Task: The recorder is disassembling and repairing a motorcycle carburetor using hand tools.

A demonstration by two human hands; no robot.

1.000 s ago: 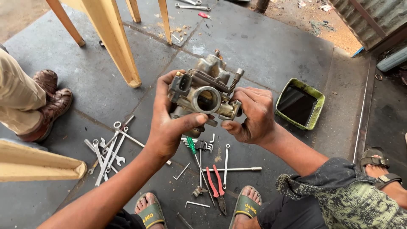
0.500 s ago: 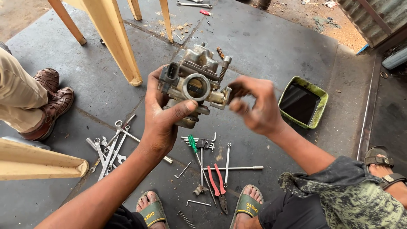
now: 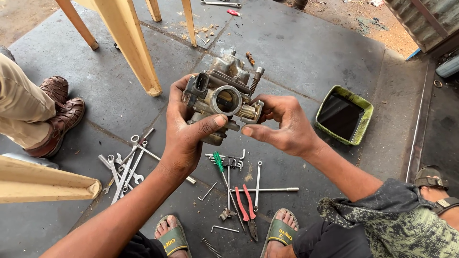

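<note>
My left hand point(image 3: 187, 133) grips a grimy metal carburetor point(image 3: 221, 97) from the left and below, thumb across its front under the round bore. Fingers of my right hand point(image 3: 283, 125) pinch the carburetor's right side by a threaded brass fitting. The carburetor is held up above the dark concrete floor, bore facing me.
On the floor below lie several spanners point(image 3: 125, 165), a green-handled screwdriver point(image 3: 219, 162), red-handled pliers point(image 3: 246, 203) and hex keys. A green tray of dark liquid point(image 3: 343, 114) sits right. Wooden furniture legs point(image 3: 128, 48) stand at upper left. Another person's sandalled feet point(image 3: 57, 112) are left.
The carburetor has been turned and shifted slightly left and down; my right hand moved from beside it back onto its right side.
</note>
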